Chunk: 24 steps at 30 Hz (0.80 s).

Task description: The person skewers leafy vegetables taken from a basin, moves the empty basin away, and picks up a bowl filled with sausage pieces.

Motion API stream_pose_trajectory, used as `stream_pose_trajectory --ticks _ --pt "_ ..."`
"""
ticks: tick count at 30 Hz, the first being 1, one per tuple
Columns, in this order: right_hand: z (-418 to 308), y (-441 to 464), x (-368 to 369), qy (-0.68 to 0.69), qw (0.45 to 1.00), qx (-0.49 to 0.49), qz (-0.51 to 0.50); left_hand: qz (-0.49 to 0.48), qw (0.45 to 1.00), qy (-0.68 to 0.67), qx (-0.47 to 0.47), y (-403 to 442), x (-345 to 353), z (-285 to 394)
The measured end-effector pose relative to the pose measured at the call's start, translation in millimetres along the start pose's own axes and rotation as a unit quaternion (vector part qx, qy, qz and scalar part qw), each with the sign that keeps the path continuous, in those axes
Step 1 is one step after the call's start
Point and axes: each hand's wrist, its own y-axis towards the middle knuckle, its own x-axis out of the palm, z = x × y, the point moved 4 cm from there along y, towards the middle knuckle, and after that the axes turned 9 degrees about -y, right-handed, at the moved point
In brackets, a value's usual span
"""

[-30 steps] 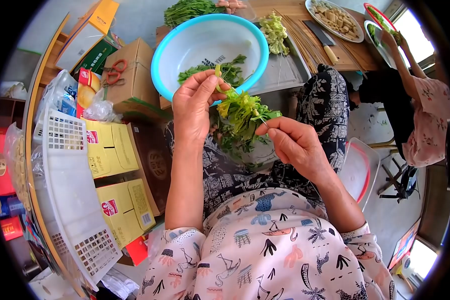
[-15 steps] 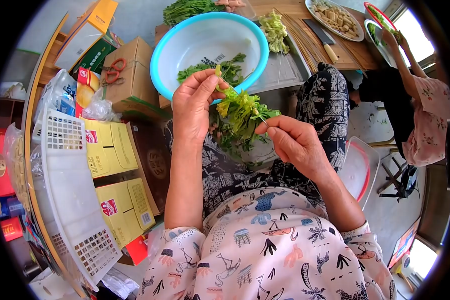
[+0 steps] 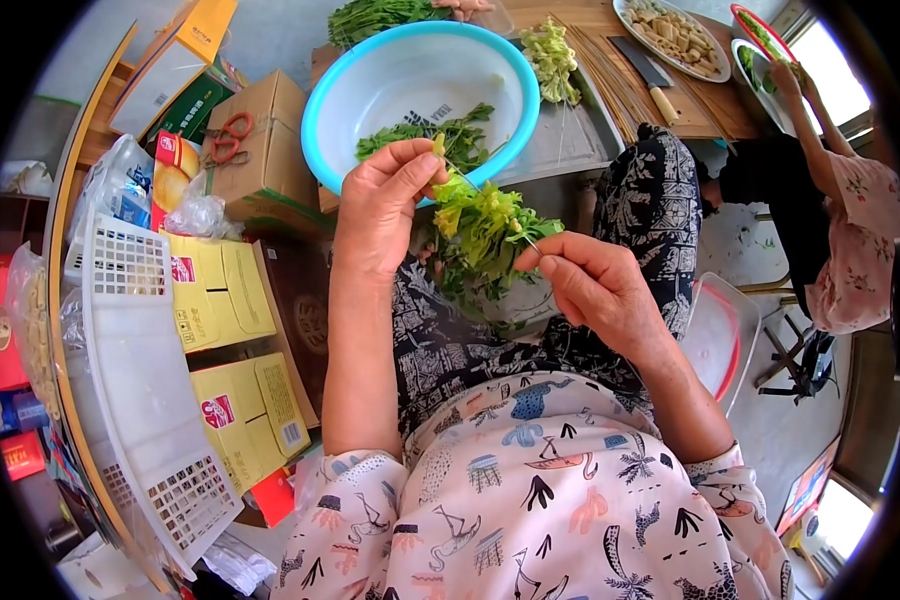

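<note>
Between thumb and fingers, my left hand [image 3: 388,205] pinches a pale green stem [image 3: 439,145] at the far end of a thin skewer. My right hand [image 3: 595,290] grips the skewer [image 3: 532,244] near its other end. Leafy greens [image 3: 485,220] with yellowish stalks are threaded along it, hanging over my lap. Just beyond my hands stands a white basin with a blue rim [image 3: 320,150], holding loose green leaves [image 3: 460,135].
A metal tray [image 3: 570,140] carries skewered greens [image 3: 550,60]. Bare skewers [image 3: 610,85], a knife [image 3: 658,100] and a plate of tan chunks [image 3: 670,40] lie on the wooden table. Boxes [image 3: 255,150] stand left. At right, another person's hands [image 3: 785,80] reach over a plate.
My left hand has shifted slightly left, still pinching the stem. The greens and my right hand have barely moved.
</note>
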Motion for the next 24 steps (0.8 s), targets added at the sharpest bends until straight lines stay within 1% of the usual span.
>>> stream_pose_trajectory --ticks 7,12,21,24 --pt "0.6 0.2 -1.8 0.016 1.0 -0.004 -0.01 -0.014 1.0 0.002 -0.018 -0.1 -1.4 3.7" --pt "2.8 -0.2 -3.4 0.043 0.999 0.006 -0.022 -0.044 0.997 -0.014 -0.055 0.1 -1.7 3.6" --pt "3.8 -1.7 -6.1 0.084 0.995 0.017 -0.042 -0.06 0.996 -0.029 -0.067 0.2 -1.9 2.1" --pt "4.8 -1.0 -6.4 0.094 0.994 0.02 -0.045 -0.082 0.994 -0.002 -0.076 -0.6 1.8 1.3"
